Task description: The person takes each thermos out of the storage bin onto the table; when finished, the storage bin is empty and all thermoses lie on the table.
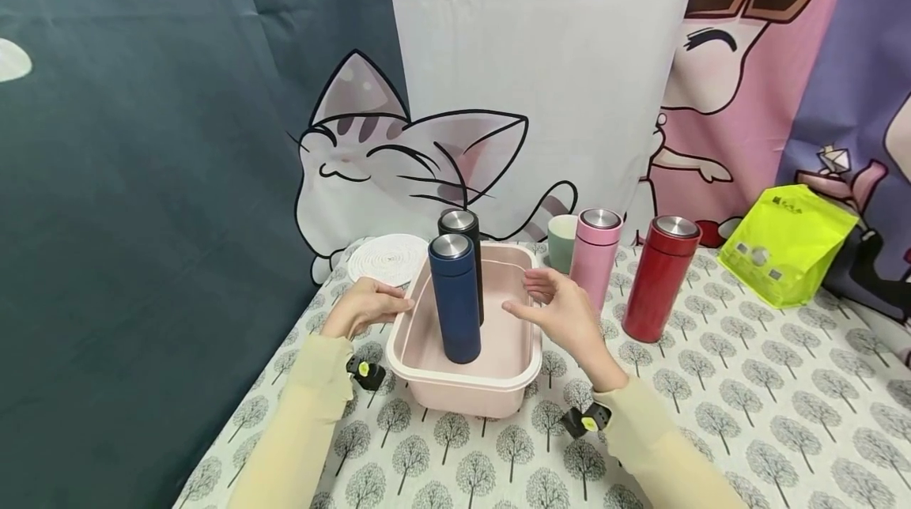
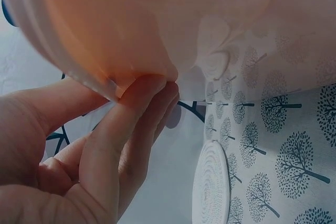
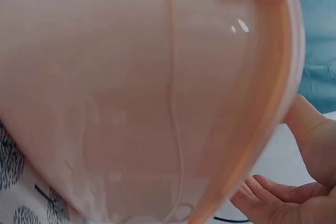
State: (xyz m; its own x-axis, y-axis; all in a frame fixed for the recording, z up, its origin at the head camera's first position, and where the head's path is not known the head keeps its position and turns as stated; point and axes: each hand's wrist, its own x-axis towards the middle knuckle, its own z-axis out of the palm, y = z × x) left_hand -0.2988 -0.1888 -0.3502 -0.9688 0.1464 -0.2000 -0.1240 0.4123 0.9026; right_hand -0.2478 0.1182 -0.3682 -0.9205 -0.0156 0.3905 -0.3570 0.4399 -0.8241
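Note:
A pale pink plastic basin (image 1: 466,379) stands on the table, with a dark blue thermos bottle (image 1: 458,311) and a black thermos bottle (image 1: 478,256) upright inside it. My left hand (image 1: 366,307) pinches the basin's left rim. In the left wrist view, the thumb and fingertips (image 2: 153,81) meet at that rim. By the opposite rim is my right hand (image 1: 565,318), thumb and fingers apart and nothing between them. The right wrist view has the basin wall (image 3: 126,103) filling most of it, the right hand (image 3: 294,203) beyond the edge; contact there I cannot tell.
Right of the basin stand a pink thermos (image 1: 596,264), a red thermos (image 1: 660,280) and a pale green cup (image 1: 561,243). A bright green bag (image 1: 786,244) is farther right. Behind the left hand lies a round white woven mat (image 1: 387,258). A cartoon curtain (image 1: 555,58) hangs behind the table.

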